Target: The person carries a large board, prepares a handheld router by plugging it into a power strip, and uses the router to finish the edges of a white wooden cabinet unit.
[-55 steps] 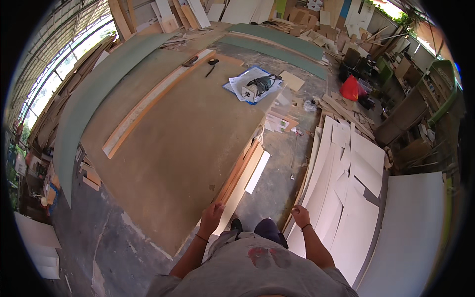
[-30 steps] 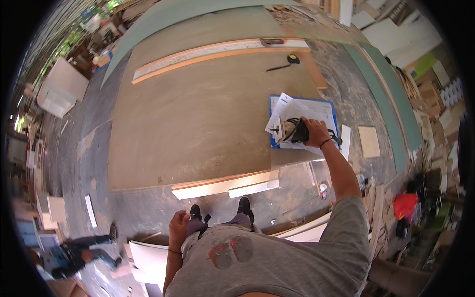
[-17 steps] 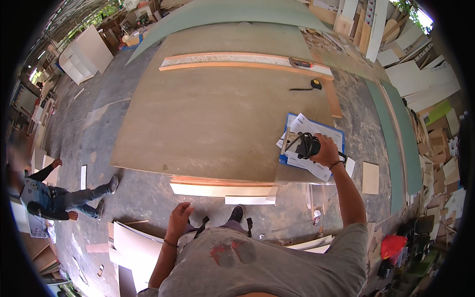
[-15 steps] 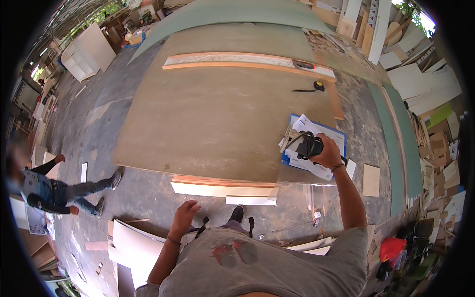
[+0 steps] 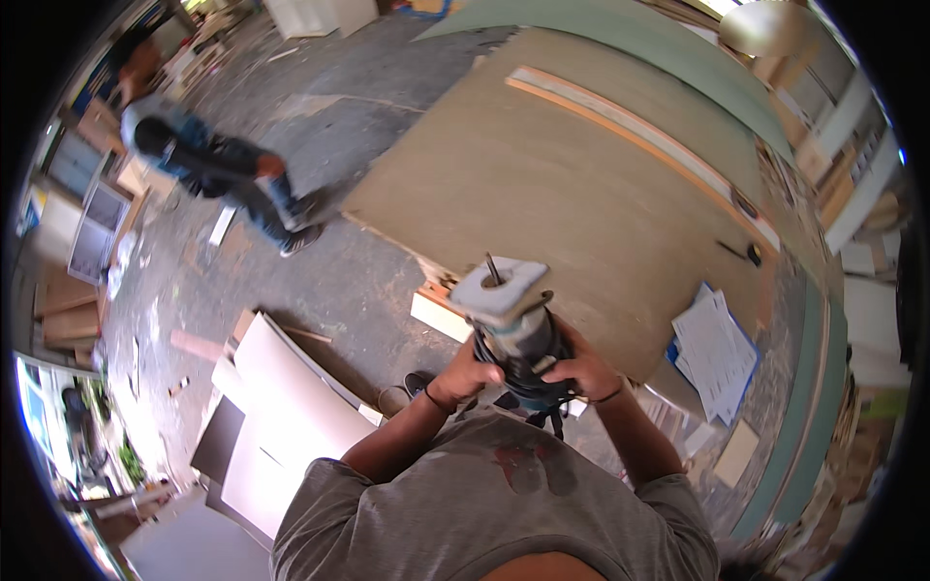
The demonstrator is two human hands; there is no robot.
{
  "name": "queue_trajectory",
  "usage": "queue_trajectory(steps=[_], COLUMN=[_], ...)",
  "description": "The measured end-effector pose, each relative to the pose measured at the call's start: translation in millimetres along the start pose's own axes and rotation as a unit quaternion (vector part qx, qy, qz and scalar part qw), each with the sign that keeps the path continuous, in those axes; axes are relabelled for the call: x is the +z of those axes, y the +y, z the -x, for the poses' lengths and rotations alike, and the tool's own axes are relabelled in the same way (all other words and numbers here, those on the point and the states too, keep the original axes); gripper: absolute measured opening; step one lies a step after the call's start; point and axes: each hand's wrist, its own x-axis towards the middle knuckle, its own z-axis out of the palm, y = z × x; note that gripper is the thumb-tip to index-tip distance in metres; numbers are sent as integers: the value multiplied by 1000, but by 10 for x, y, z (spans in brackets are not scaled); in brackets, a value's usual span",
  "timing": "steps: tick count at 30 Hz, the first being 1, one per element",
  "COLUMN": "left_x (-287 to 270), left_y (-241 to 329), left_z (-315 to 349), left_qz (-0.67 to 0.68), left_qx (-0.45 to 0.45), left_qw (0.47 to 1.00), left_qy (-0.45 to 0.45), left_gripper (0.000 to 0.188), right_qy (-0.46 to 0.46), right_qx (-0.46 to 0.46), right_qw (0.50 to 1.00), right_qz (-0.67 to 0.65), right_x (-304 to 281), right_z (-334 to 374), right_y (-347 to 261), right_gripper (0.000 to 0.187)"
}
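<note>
Workshop floor (image 5: 354, 286), two hands (image 5: 467, 372) (image 5: 585, 368) around one router (image 5: 521, 327)

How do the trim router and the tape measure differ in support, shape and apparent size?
Support: the trim router is gripped between the left hand and right hand; the tape measure lies on the brown board.
Shape: the router has a long body and flat pale base plate, turned upward; the tape measure is compact, with a dark strip extending.
Size: the router looks larger, but is nearer the camera than the tape measure.
Shared: both have dark parts.
</note>
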Motion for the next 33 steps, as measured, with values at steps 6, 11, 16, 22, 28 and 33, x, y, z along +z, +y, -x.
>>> queue_trajectory(steps=[6,11,16,22,28,33], left_x=[-972,-1587,-1941,-2307,-2895,-3672], left_y=[666,1246,1916,2212,2816,3456], left_z=[633,1382,1878,2153,1963,1648], left_qz=[140,168,88,-56,-167,-126], left_qx=[77,166,235,296,304,327], left_qw=[976,961,954,899,855,854], left_qy=[149,148,166,319,385,384], left_gripper=[87,91,99,99,100,96], right_qy=[-121,-264,-382,-401,-338,-324], right_qx=[17,208,226,121,92,-37], right_qw=[978,936,891,893,919,877], right_qz=[171,103,96,165,183,352], right_x=[1020,1633,2076,2570,2928,3115], right_z=[-1129,-1654,-2155,-2833,-3651,-4600], right_y=[340,374,1108,1230,1202,1139], right_gripper=[66,107,81,66,57,51])
